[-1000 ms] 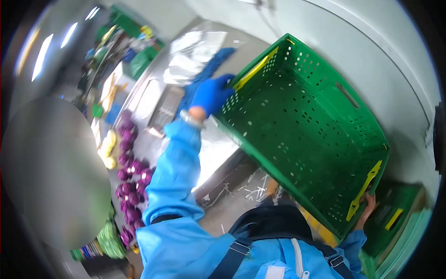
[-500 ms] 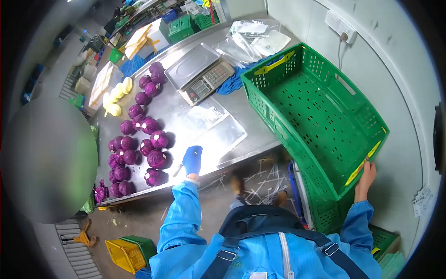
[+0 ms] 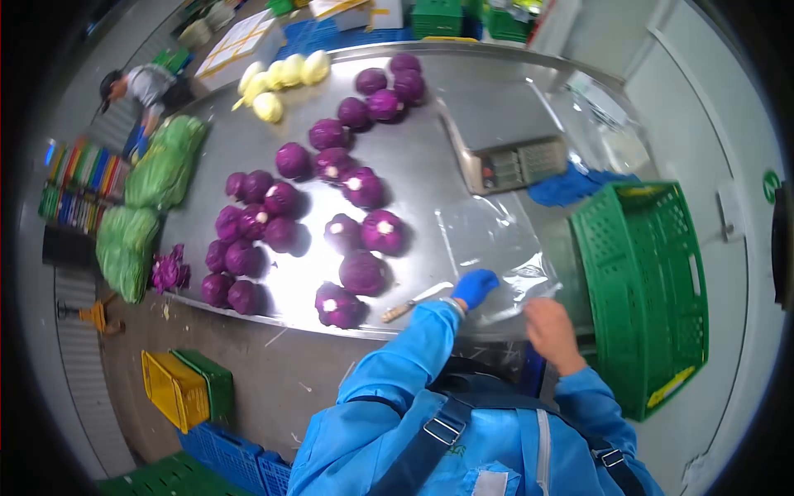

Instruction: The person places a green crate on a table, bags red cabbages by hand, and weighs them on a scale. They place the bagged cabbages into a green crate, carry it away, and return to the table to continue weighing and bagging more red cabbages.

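Observation:
My left hand [image 3: 475,288], in a blue glove, is at the lower left part of a clear plastic bag [image 3: 490,236] on the metal table, its fingers drawn together on the film. At the bag's lower right corner, my bare right hand [image 3: 552,332] has its fingers curled onto the edge; motion blurs them a little. A knife [image 3: 413,302] with a light handle lies just left of the gloved hand. Several purple cabbages [image 3: 364,273] are spread over the table to the left. A scale [image 3: 509,161] stands beyond the bag.
An open green crate [image 3: 641,289] stands by the table's right end. Blue cloth [image 3: 571,186] and more plastic bags [image 3: 608,124] lie beside the scale. Pale yellow vegetables [image 3: 285,74] sit at the back. Beyond the left end, a person [image 3: 153,95] bends near bulging green sacks [image 3: 165,161].
My right hand has let go of the green crate's rim and moved left to the plastic bag. My left hand has come onto the bag. The view has turned left.

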{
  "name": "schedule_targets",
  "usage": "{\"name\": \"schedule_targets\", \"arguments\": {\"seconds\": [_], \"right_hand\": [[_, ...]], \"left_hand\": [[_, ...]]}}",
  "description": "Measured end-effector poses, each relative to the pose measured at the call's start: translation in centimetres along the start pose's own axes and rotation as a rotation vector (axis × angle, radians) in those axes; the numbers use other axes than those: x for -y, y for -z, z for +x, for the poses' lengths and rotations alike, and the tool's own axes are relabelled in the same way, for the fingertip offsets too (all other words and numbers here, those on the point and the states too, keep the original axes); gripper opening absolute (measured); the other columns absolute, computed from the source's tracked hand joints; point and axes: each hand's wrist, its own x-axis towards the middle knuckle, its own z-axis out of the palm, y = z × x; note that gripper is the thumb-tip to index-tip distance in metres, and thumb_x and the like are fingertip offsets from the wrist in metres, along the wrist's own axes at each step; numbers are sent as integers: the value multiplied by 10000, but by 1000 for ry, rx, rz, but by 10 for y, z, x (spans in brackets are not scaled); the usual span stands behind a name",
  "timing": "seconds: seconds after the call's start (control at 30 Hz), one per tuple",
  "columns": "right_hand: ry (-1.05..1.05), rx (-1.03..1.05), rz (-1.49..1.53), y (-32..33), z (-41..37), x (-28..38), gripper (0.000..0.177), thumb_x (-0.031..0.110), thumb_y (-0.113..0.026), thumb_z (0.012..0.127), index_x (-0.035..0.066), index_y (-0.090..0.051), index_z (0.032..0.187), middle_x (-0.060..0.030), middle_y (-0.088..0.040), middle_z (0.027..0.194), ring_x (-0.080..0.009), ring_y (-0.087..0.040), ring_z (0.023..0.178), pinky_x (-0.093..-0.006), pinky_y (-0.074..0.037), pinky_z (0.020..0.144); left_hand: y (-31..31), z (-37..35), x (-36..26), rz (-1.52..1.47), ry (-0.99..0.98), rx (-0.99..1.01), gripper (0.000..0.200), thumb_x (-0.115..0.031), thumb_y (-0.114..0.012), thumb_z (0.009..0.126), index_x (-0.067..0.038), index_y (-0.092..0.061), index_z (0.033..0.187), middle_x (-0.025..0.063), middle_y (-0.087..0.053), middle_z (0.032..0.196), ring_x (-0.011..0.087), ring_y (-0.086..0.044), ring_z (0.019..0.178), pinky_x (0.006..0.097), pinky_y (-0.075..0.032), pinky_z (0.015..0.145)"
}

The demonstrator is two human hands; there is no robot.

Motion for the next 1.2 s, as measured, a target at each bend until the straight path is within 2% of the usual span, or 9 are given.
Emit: {"name": "schedule_targets", "arguments": {"seconds": [0.13, 0.23, 0.4, 0.43, 0.6, 0.67, 0.7, 0.8, 1.2], "right_hand": [[-250, 358, -61, -113, 24, -26, 294, 77, -595, 802, 27, -614, 1091, -143, -625, 1128, -352, -569, 1098, -452, -489, 854], [-372, 797, -78, -73, 90, 2, 281, 87, -596, 810, 32, -628, 1083, -143, -649, 1062, -356, -601, 1045, -447, -498, 830], [-20, 333, 398, -37, 202, 69, 360, 139, -654, 795, 40, -610, 1139, -162, -643, 1062, -358, -599, 1029, -426, -498, 873], [122, 341, 360, -48, 224, 85, 452, 158, -691, 773, 52, -576, 1198, -164, -608, 1141, -354, -570, 1082, -417, -481, 907], [925, 442, -80, -126, 290, 173, 819, 263, -828, 621, 124, -473, 1345, -161, -430, 1387, -350, -416, 1280, -469, -373, 1033], [957, 428, -213, -169, 300, 172, 846, 295, -843, 587, 133, -484, 1336, -161, -460, 1346, -345, -408, 1277, -480, -375, 1015], [974, 447, -182, -177, 305, 175, 852, 324, -855, 555, 130, -500, 1305, -151, -491, 1274, -334, -438, 1213, -461, -403, 953], [960, 571, -156, -174, 314, 179, 802, 300, -843, 566, 124, -518, 1278, -145, -485, 1202, -328, -455, 1152, -437, -419, 912], [743, 446, 160, -165, 300, 131, 680, 271, -856, 526, 104, -595, 1131, -112, -534, 1145, -269, -487, 1077, -363, -421, 846]], "left_hand": [[36, -7, -14, -296, 238, -10, 154, -133, -585, 890, -78, -605, 1032, 175, -653, 835, 360, -639, 756, 409, -510, 706], [55, -10, -9, -136, 264, -29, 182, -107, -560, 882, -88, -561, 1063, 167, -652, 820, 336, -645, 742, 409, -506, 699], [15, -11, 13, -267, -20, -117, 319, -195, -544, 910, -122, -537, 1219, 179, -637, 1078, 297, -610, 1029, 399, -467, 904], [2, -16, -2, -272, 41, -296, 407, -223, -466, 955, -71, -485, 1331, 211, -563, 1250, 315, -560, 1154, 421, -425, 981], [-75, -21, 18, -243, 84, -309, 523, -394, -510, 919, -72, -516, 1331, 189, -554, 1307, 341, -541, 1186, 439, -397, 1027], [-36, -32, -8, -175, 249, -96, 531, -419, -552, 890, -60, -564, 1281, 203, -582, 1268, 368, -550, 1169, 444, -412, 1009], [11, -36, -38, -170, 205, -225, 514, -424, -589, 863, -50, -613, 1215, 222, -608, 1219, 395, -562, 1142, 448, -429, 987], [57, -38, -62, -240, 365, -89, 606, -449, -585, 876, -62, -507, 1335, 196, -519, 1365, 367, -473, 1265, 464, -357, 1065], [-6, -27, 1, -284, 281, 113, 676, -500, -504, 931, -81, -377, 1446, 185, -352, 1499, 341, -313, 1389, 424, -211, 1161]]}}
